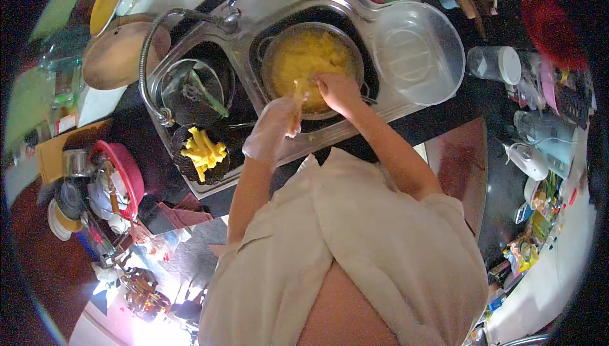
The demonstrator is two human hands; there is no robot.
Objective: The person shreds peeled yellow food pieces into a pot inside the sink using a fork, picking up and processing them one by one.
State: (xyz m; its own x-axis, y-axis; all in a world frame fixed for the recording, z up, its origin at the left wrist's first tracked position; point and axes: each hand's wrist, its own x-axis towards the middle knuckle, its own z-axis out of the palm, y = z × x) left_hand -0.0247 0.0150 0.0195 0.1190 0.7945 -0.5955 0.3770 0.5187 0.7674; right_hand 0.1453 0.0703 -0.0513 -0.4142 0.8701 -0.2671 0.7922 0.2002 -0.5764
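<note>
A metal pot (277,79) full of yellow pieces (314,51) in cloudy yellow liquid stands in the right sink basin. At the pot's near left rim is my left hand (274,124), in a thin clear plastic glove. Its fingers are closed around a pale yellow strip (298,91) that points up toward the pot. My right hand (339,94) is bare and hangs over the pot's right side. The fingers are curled together, and whatever they pinch is hidden. Several yellow strips (203,152) are heaped in a black strainer (183,167) at the sink's lower left.
Left of the pot, a basin holds a metal bowl (177,86) under a flexible faucet hose (149,66). A clear plastic tub (415,54) rests on the drainboard. A knife (463,0) lies at the back right. A pink basket (130,174) with dishes stands on the left.
</note>
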